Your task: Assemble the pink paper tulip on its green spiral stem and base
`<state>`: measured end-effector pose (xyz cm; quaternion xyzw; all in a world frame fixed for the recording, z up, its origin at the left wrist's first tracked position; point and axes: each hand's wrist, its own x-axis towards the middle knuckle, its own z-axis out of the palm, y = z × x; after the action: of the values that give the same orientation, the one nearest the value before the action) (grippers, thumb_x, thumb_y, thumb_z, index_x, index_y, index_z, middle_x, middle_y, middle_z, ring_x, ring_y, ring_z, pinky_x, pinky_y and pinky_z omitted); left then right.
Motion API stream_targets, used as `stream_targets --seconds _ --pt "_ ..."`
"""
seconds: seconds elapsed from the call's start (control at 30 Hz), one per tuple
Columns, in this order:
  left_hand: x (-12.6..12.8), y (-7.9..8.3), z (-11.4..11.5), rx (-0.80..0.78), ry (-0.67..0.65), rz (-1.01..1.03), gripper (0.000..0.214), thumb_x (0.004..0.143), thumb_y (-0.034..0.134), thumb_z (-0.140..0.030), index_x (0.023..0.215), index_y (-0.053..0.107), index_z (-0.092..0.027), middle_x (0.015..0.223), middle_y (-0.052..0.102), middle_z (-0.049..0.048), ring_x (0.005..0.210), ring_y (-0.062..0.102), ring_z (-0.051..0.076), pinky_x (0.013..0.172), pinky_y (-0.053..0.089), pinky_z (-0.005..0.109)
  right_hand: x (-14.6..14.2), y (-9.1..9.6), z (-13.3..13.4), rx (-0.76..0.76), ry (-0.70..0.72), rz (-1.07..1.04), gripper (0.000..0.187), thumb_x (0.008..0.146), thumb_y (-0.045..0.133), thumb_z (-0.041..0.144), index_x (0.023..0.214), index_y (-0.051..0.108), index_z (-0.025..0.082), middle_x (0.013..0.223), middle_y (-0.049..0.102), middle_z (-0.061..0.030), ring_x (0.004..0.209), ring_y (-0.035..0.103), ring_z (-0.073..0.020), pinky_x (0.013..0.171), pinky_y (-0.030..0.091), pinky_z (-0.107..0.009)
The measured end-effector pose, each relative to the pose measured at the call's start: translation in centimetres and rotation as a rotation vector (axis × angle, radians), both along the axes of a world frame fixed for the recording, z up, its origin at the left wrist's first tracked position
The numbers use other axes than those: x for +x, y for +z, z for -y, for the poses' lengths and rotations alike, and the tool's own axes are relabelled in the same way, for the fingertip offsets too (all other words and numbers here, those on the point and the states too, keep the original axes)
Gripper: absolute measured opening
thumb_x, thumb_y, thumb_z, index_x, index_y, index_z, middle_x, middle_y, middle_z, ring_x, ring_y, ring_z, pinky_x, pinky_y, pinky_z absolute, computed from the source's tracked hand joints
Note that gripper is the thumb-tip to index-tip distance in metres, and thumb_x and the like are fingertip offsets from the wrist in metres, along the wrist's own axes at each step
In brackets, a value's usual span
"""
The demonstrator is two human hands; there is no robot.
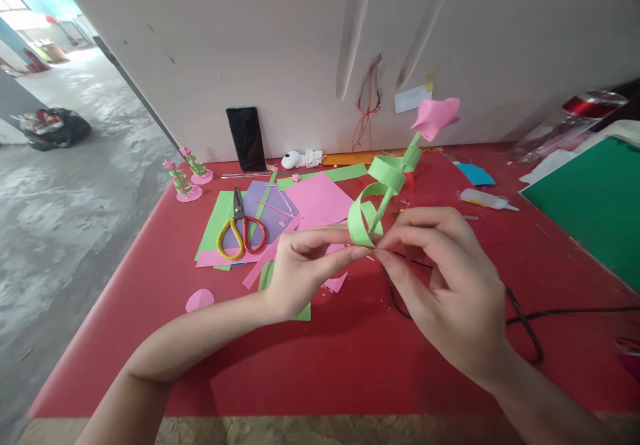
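A paper flower point(434, 117) with a pink bloom tops a thin green stem point(387, 200) wrapped in a curling green paper strip point(387, 175). My left hand point(305, 265) pinches the bottom of the stem and strip between thumb and fingers. My right hand point(445, 278) pinches the same lower end from the right, fingers closed. The flower tilts up and to the right above the red table point(150, 312).
Scissors point(241, 232) with yellow and red handles lie on pink, green and purple paper sheets point(315, 198). Two finished small flowers point(187, 177) stand at back left. A glue bottle point(487, 199), a black phone point(245, 138), a pink paper disc point(199, 300), a black cable point(525, 325) and a green board point(595, 212) are nearby.
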<state>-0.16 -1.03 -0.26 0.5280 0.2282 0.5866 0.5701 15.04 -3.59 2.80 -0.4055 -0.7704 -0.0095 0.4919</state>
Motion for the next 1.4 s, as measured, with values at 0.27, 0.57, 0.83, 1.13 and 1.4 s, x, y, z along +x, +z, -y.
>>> stream_targets --seconds 0.27,0.57,0.83,1.13,1.4 --pt "-0.2 -0.1 -0.4 0.085 -0.014 -0.02 0.026 0.081 0.066 -0.009 0.086 0.077 -0.032 0.094 0.078 -0.004 0.094 0.073 0.012 0.09 0.059 0.022 0.0 -0.2 -0.5 -0.087 0.036 -0.042 0.01 0.089 0.051 0.011 0.084 0.051 0.02 0.081 0.059 -0.0001 0.073 0.058 -0.0084 0.06 0.046 -0.02" --pt "-0.3 -0.4 -1.2 0.199 0.097 -0.08 0.025 0.075 0.07 -0.004 0.081 0.077 -0.027 0.082 0.078 -0.0035 0.079 0.073 0.012 0.1 0.057 0.037 0.3 0.0 0.1 -0.191 0.134 -0.083 0.008 0.091 0.05 0.012 0.088 0.051 0.019 0.082 0.057 0.0007 0.074 0.056 -0.0066 0.063 0.047 -0.018" --pt "-0.3 -0.6 -1.2 0.204 0.118 -0.048 0.026 0.073 0.071 -0.002 0.078 0.075 -0.027 0.08 0.077 -0.0052 0.077 0.073 0.011 0.104 0.055 0.038 0.2 -0.1 0.1 -0.133 0.136 -0.04 0.006 0.09 0.053 0.014 0.088 0.054 0.019 0.094 0.054 -0.004 0.085 0.058 -0.0089 0.072 0.051 -0.021" --pt "-0.1 -0.7 -1.0 0.034 0.094 0.009 0.014 0.074 0.072 -0.01 0.074 0.075 -0.024 0.075 0.076 -0.0038 0.08 0.073 0.013 0.102 0.055 0.039 -0.4 -0.6 0.5 -0.172 0.144 -0.058 0.007 0.091 0.053 0.015 0.087 0.052 0.022 0.107 0.06 -0.0015 0.11 0.059 -0.0086 0.093 0.05 -0.02" --pt "0.1 -0.5 -0.8 -0.036 0.053 0.076 0.016 0.07 0.077 -0.01 0.071 0.075 -0.026 0.073 0.076 -0.0054 0.082 0.074 0.012 0.103 0.055 0.032 -0.5 -0.8 0.8 -0.219 0.162 -0.122 0.007 0.09 0.056 0.016 0.087 0.053 0.022 0.101 0.059 0.0002 0.105 0.058 -0.0046 0.088 0.048 -0.013"
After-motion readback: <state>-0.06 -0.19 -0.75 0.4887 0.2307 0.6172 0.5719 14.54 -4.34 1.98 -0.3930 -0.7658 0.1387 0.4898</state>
